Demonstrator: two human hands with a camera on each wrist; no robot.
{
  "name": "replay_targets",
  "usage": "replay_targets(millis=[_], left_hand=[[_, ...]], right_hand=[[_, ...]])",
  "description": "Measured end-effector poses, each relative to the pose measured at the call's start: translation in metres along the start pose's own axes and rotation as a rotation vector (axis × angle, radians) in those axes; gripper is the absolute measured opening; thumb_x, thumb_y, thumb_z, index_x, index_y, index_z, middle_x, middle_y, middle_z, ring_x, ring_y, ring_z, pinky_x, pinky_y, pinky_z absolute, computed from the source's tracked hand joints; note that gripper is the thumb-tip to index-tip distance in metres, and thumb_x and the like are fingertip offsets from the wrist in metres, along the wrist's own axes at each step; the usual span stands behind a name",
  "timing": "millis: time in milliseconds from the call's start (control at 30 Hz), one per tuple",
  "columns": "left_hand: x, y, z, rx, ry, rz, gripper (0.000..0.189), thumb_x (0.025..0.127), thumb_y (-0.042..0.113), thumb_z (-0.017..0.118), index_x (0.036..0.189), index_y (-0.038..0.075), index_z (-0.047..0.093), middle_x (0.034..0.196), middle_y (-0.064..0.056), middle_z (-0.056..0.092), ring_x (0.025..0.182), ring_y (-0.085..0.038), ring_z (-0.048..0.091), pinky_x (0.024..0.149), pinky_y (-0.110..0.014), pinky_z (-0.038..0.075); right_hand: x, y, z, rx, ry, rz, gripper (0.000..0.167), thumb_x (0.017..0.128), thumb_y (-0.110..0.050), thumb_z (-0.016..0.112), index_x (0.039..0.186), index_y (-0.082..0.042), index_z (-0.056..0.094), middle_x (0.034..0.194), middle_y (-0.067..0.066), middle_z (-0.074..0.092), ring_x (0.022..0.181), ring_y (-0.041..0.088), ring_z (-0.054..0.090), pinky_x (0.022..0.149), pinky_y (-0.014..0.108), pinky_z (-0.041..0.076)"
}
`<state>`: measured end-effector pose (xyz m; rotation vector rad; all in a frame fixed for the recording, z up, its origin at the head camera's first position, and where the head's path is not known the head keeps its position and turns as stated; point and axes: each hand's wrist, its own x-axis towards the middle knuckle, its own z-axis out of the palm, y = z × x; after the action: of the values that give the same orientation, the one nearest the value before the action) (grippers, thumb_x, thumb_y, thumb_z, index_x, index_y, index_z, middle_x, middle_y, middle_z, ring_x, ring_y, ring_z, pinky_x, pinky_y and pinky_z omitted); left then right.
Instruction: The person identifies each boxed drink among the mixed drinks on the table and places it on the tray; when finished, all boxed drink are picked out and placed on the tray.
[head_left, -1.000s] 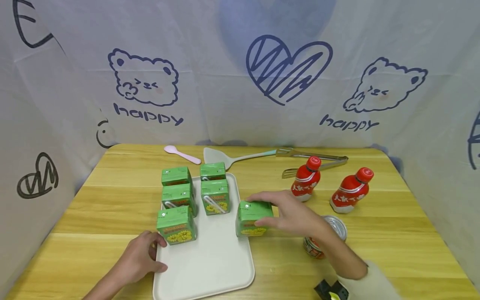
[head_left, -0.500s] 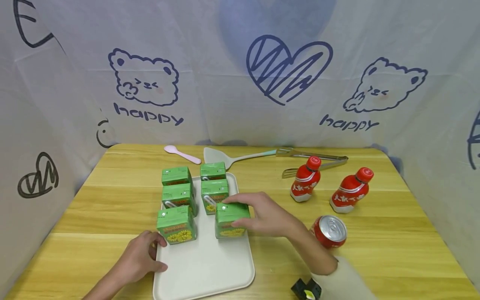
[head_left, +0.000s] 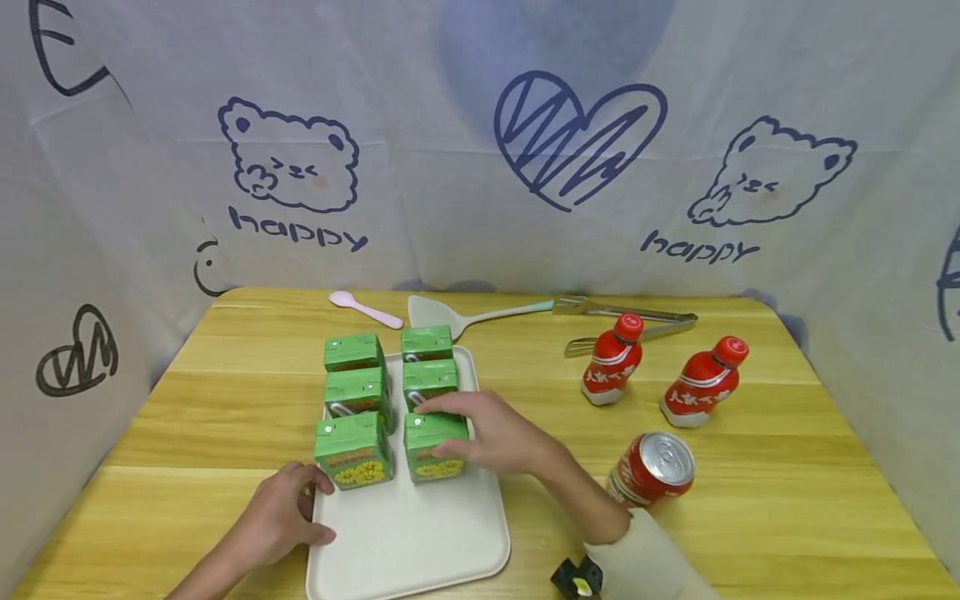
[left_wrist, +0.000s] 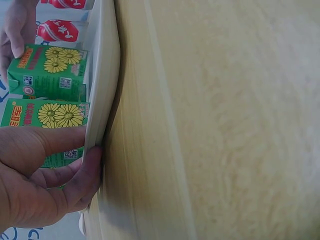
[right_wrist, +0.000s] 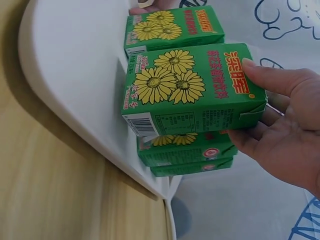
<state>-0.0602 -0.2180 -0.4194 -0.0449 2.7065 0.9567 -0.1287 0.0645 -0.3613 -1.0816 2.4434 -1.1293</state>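
Between its thumb and fingers my right hand (head_left: 498,433) holds a green drink carton (head_left: 435,467) with yellow flowers, upright at the front of the right-hand row on the white tray (head_left: 420,542). In the right wrist view, the thumb lies on the front of this carton (right_wrist: 185,85). Whether its base touches the tray cannot be told. My left hand (head_left: 281,517) grips the tray's left rim, beside the front carton (head_left: 352,454) of the left-hand row. Its fingers (left_wrist: 90,175) meet the rim in the left wrist view. Several matching cartons stand behind these two.
Two red bottles (head_left: 613,362) and a red can (head_left: 652,471) stand right of the tray. Along the table's back lie a pink spoon (head_left: 367,310), a spatula (head_left: 435,315) and metal tongs (head_left: 637,312). A cloth with drawings hangs behind.
The right hand has brought its carton leftward from beyond the tray's right edge to a place over the tray, in front of the right-hand row. The left hand has stayed put.
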Motion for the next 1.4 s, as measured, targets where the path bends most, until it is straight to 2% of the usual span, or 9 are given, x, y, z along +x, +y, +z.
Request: replay_targets(millis=[167, 467, 633, 967, 1167, 1267, 1400], left_hand=[[-0.001, 0.002, 0.002, -0.014, -0.003, -0.003, 0.048, 0.052, 0.003, 0.089, 0.092, 0.004, 0.062, 0.084, -0.006, 0.052, 0.067, -0.015, 0.050, 0.054, -0.023, 0.041], [0.001, 0.001, 0.002, -0.005, -0.013, -0.005, 0.048, 0.053, 0.004, 0.089, 0.093, 0.004, 0.061, 0.085, -0.006, 0.051, 0.067, -0.015, 0.049, 0.054, -0.024, 0.041], [0.001, 0.002, 0.001, -0.003, -0.012, -0.004, 0.048, 0.053, 0.004, 0.089, 0.092, 0.004, 0.061, 0.084, -0.006, 0.051, 0.067, -0.015, 0.049, 0.054, -0.024, 0.041], [0.002, 0.002, 0.001, 0.001, -0.013, -0.009, 0.049, 0.053, 0.004, 0.089, 0.093, 0.003, 0.061, 0.085, -0.007, 0.052, 0.067, -0.015, 0.051, 0.053, -0.024, 0.042], [0.002, 0.004, 0.001, 0.007, -0.019, -0.014, 0.048, 0.053, 0.004, 0.089, 0.092, 0.003, 0.061, 0.085, -0.007, 0.052, 0.067, -0.015, 0.050, 0.053, -0.024, 0.041], [0.002, 0.005, 0.001, 0.010, -0.024, -0.019, 0.048, 0.054, 0.005, 0.089, 0.093, 0.003, 0.062, 0.085, -0.007, 0.052, 0.067, -0.015, 0.050, 0.053, -0.025, 0.042], [0.003, 0.004, -0.004, 0.007, -0.042, -0.009, 0.045, 0.058, 0.010, 0.088, 0.095, 0.003, 0.063, 0.086, -0.007, 0.054, 0.069, -0.015, 0.052, 0.055, -0.026, 0.044]], right_hand=[[0.001, 0.001, 0.003, -0.017, -0.019, 0.050, 0.045, 0.086, -0.016, 0.069, 0.128, -0.008, 0.057, 0.129, 0.007, 0.061, 0.112, 0.018, 0.057, 0.096, 0.032, 0.046], [0.005, 0.000, 0.006, -0.055, -0.061, 0.080, 0.045, 0.090, -0.017, 0.064, 0.133, -0.011, 0.053, 0.137, 0.008, 0.054, 0.128, 0.021, 0.049, 0.106, 0.038, 0.040], [0.006, 0.001, 0.005, -0.068, -0.061, 0.106, 0.047, 0.090, -0.017, 0.065, 0.135, -0.012, 0.052, 0.139, 0.007, 0.053, 0.130, 0.022, 0.047, 0.107, 0.038, 0.039], [0.002, 0.001, 0.003, -0.099, -0.046, 0.098, 0.053, 0.086, -0.020, 0.069, 0.136, -0.012, 0.051, 0.138, 0.008, 0.053, 0.129, 0.023, 0.048, 0.107, 0.040, 0.038], [-0.019, 0.001, -0.004, -0.105, -0.001, 0.119, 0.055, 0.086, -0.020, 0.069, 0.137, -0.012, 0.050, 0.143, 0.005, 0.049, 0.134, 0.023, 0.043, 0.110, 0.042, 0.035], [-0.039, 0.001, -0.013, -0.137, 0.039, 0.123, 0.052, 0.086, -0.021, 0.069, 0.135, -0.014, 0.052, 0.143, 0.003, 0.048, 0.135, 0.024, 0.043, 0.109, 0.044, 0.036], [-0.072, 0.003, -0.028, -0.203, 0.138, 0.140, 0.053, 0.085, -0.024, 0.070, 0.135, -0.020, 0.053, 0.143, 0.001, 0.049, 0.133, 0.025, 0.046, 0.106, 0.045, 0.040]])
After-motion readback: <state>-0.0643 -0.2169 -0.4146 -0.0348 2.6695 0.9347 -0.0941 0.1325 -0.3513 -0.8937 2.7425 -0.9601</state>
